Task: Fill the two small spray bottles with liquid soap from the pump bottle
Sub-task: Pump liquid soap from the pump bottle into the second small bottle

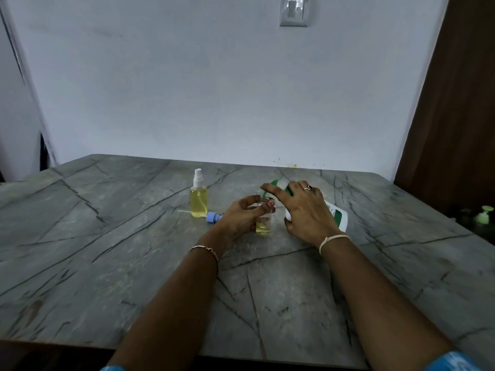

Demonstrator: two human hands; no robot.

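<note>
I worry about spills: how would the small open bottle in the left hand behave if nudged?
It probably tips easily: the small open bottle is tall, narrow and holds only a little yellow soap, so it is likely light. With a blue spray cap lying off on the table, a tip could spill. The left hand gripping it likely matters.

Head-worn camera looks forward and down across the table (107, 236) toward the wall (187, 89).

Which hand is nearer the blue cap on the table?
Left. The left hand, holding the small bottle, sits just right of the blue cap; the right hand is farther right, gripping the pump bottle.
</note>
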